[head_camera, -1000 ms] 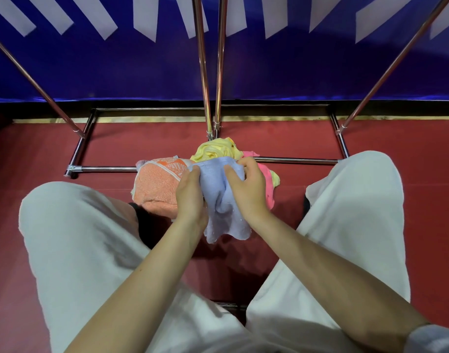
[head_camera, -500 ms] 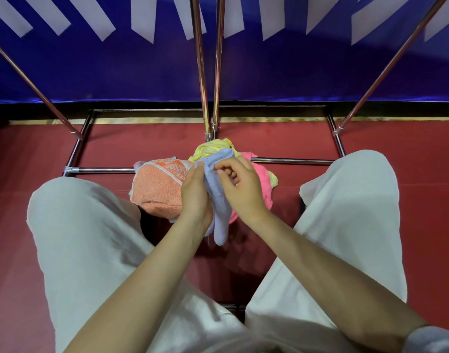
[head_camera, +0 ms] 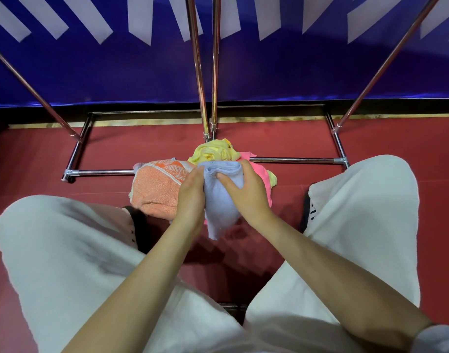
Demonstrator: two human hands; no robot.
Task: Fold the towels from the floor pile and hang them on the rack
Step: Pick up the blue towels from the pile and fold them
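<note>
A light blue towel [head_camera: 222, 200], folded into a narrow bundle, hangs between my two hands above the floor pile. My left hand [head_camera: 190, 194] grips its left side and my right hand [head_camera: 246, 192] curls round its right side, thumb pressed on the front. Under them lies the pile: an orange towel [head_camera: 154, 189] on the left, a yellow towel [head_camera: 213, 152] behind, a pink towel [head_camera: 260, 171] to the right. The metal rack's [head_camera: 203, 72] two upright poles rise just behind the pile.
The rack's base bars [head_camera: 297, 161] run left and right across the red floor [head_camera: 386, 138]. Slanted rack legs [head_camera: 386, 62] stand at both sides. My knees in white trousers [head_camera: 65, 250] flank the pile. A blue wall [head_camera: 269, 72] closes the back.
The blue towel went from spread wide, to a thin strip, to a thicker folded bundle. Both hands stayed close together at its top.
</note>
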